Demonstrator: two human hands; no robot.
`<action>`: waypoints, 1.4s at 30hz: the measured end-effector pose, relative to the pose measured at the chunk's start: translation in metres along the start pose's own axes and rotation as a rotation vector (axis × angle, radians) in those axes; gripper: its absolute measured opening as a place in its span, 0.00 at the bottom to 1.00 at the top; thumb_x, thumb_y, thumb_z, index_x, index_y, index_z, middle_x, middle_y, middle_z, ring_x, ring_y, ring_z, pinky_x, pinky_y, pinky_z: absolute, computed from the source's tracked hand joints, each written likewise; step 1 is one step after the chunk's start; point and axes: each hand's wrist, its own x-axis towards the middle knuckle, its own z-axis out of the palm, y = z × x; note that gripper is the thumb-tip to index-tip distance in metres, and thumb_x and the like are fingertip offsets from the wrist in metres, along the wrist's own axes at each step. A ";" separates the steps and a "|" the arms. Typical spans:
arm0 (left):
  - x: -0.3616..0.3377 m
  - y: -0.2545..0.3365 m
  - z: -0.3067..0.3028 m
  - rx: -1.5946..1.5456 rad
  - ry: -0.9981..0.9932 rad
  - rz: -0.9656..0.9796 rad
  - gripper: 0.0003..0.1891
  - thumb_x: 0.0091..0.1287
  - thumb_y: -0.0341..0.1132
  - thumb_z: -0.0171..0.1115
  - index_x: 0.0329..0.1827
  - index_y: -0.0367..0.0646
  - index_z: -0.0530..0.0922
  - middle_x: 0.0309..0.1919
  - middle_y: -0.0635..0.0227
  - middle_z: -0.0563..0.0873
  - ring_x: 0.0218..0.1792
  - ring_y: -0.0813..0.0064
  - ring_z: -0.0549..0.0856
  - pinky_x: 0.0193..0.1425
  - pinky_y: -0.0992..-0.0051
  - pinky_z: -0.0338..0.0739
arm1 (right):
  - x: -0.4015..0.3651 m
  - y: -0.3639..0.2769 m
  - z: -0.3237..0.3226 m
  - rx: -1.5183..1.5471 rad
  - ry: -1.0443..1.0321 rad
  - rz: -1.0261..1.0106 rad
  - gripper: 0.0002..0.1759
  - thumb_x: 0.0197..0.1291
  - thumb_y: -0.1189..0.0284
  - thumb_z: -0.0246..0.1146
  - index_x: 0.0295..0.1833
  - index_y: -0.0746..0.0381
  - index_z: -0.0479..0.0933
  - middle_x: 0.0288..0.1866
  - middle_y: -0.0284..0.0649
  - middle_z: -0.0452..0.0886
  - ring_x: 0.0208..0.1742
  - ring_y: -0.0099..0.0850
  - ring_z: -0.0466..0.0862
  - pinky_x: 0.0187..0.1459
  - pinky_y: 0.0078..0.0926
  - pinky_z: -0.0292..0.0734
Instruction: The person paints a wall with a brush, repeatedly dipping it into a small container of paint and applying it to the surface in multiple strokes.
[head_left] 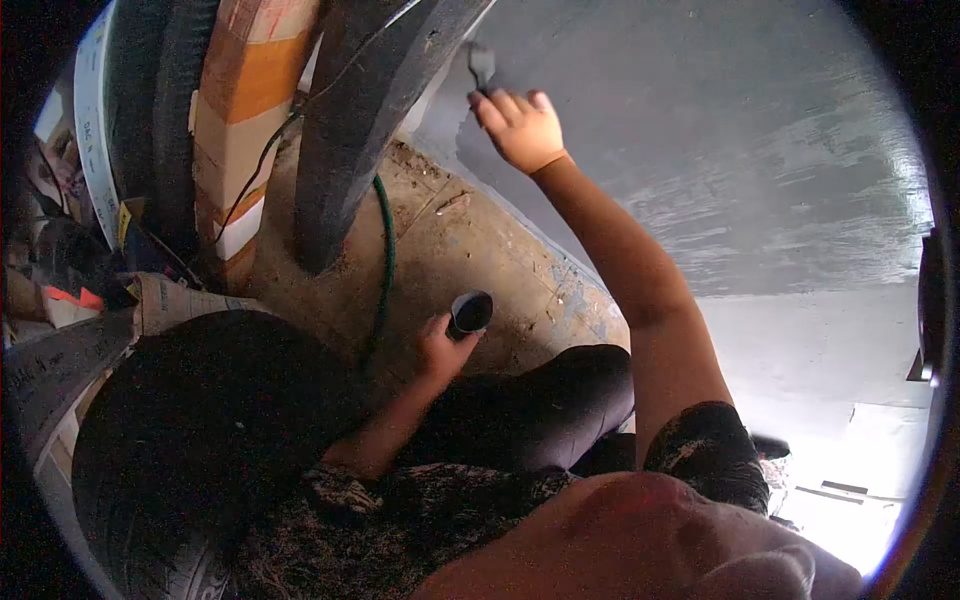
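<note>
My right hand (521,130) is raised at arm's length, its fingers closed round a paintbrush (483,66). The brush head lies at the grey-painted wall (680,150), near its left edge. Wet-looking grey paint covers the upper wall, with streaks toward the right; a paler band (780,325) runs below it. Lower down, over my legs, my left hand (443,350) is wrapped round a small cup (470,313) whose inside looks dark. The cup is tilted so that its mouth faces up toward me.
Upright to the left stand a dark curved panel (350,140), a taped cardboard box (245,110) and a white strip (95,130). A green hose (386,260) crosses the stained floor (430,240). A large black tyre-like round thing (190,430) sits beside my left arm.
</note>
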 end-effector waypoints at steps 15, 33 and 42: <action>0.000 0.001 0.000 0.065 0.002 -0.052 0.23 0.49 0.45 0.81 0.38 0.37 0.81 0.36 0.52 0.85 0.39 0.51 0.85 0.43 0.57 0.79 | -0.001 -0.020 0.036 0.014 -0.025 0.041 0.21 0.62 0.66 0.56 0.62 0.47 0.72 0.43 0.26 0.78 0.42 0.25 0.83 0.47 0.39 0.67; 0.002 0.002 -0.003 0.043 -0.009 -0.057 0.24 0.49 0.43 0.81 0.40 0.36 0.81 0.36 0.53 0.84 0.39 0.50 0.85 0.43 0.57 0.79 | -0.019 -0.042 0.068 0.008 0.089 0.086 0.17 0.61 0.61 0.60 0.57 0.44 0.75 0.38 0.24 0.77 0.40 0.23 0.81 0.45 0.38 0.67; -0.001 -0.003 0.002 0.069 -0.005 -0.063 0.24 0.49 0.42 0.81 0.43 0.36 0.81 0.36 0.52 0.84 0.39 0.50 0.85 0.44 0.58 0.80 | 0.000 -0.032 0.062 -0.011 0.131 0.101 0.18 0.61 0.62 0.60 0.57 0.43 0.75 0.38 0.22 0.78 0.39 0.21 0.81 0.44 0.37 0.67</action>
